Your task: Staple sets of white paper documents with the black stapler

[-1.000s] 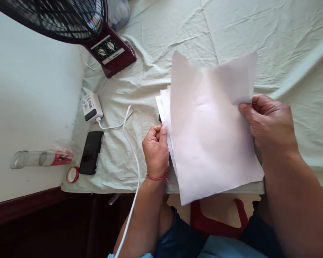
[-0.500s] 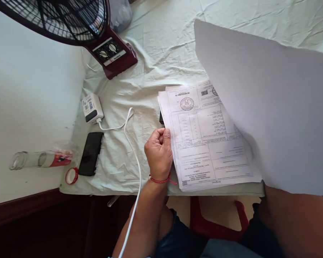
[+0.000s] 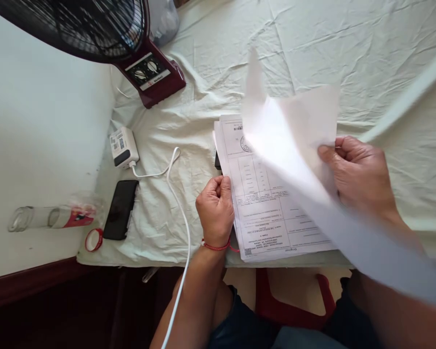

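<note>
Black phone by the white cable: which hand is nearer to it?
Left. The left hand sits just across the white cable from the black phone; the right hand is far beyond.

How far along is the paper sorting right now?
Done: nothing separated shows yet. In hand: the right hand holds a blurred loose sheet above the printed stack, which the left hand pins at its edge. Left: the stack's sheets; their number cannot be told.

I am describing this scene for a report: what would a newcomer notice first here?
First, the blurred white sheet lifted in the right hand above the printed paper stack at the table's near edge. The left hand rests closed on the stack's left side. At far left stands a dark red fan, with a black phone nearer.
</note>
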A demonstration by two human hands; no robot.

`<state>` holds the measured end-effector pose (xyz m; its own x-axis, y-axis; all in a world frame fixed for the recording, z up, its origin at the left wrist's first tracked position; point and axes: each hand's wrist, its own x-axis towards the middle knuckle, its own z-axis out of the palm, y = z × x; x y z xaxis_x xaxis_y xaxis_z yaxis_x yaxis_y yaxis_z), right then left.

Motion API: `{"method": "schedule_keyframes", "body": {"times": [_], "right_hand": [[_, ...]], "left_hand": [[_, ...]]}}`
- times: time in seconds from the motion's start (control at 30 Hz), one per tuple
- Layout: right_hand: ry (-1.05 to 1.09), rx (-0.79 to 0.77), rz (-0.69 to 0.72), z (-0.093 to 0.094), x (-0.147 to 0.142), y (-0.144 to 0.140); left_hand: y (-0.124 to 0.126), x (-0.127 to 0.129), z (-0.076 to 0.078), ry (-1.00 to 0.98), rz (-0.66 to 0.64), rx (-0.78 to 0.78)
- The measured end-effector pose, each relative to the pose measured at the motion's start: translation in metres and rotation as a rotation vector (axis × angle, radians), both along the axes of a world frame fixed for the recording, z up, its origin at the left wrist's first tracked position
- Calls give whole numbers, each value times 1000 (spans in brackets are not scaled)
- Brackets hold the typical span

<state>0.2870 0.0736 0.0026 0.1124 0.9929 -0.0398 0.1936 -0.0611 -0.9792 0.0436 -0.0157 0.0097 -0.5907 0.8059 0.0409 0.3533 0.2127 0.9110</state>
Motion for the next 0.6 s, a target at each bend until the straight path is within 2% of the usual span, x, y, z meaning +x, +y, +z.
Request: {"method": "schedule_keyframes", "body": {"times": [0.17, 0.47, 0.6], "right_hand": [[226, -106, -86, 13, -7, 0], [151, -50, -133, 9, -2, 1], [198, -51, -130, 8, -2, 1]], "left_hand": [[1, 1, 11, -20, -13, -28], [0, 0, 0, -118, 15, -10], [-1, 0, 2, -53, -6, -11]]}}
